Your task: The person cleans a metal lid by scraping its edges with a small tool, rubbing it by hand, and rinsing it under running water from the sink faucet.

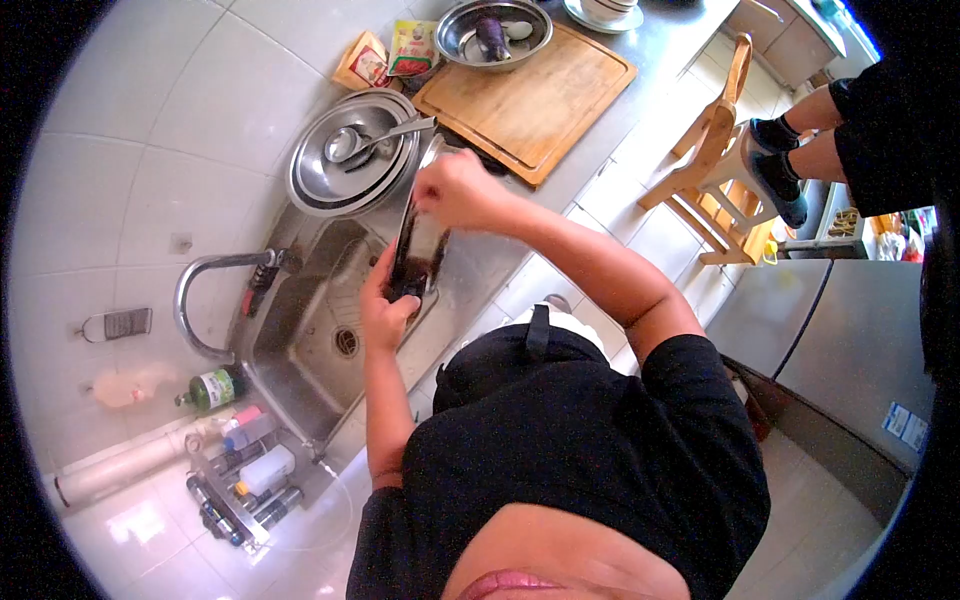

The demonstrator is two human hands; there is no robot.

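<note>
Beside the sink, my left hand is wrapped round the lower end of a long dark container, which looks like glass with dark contents. At its upper end is my right hand, closed; what its fingers grip is hidden. A steel ladle lies in the stacked metal bowls to the upper left of my hands. The wooden cutting board lies above my right hand. On the board's far edge, a metal bowl holds an eggplant and a white spoon.
A curved faucet arches at the sink's left. A green bottle and a rack of bottles stand lower left. Packets lean near the wall. At right are a wooden chair and another person's feet.
</note>
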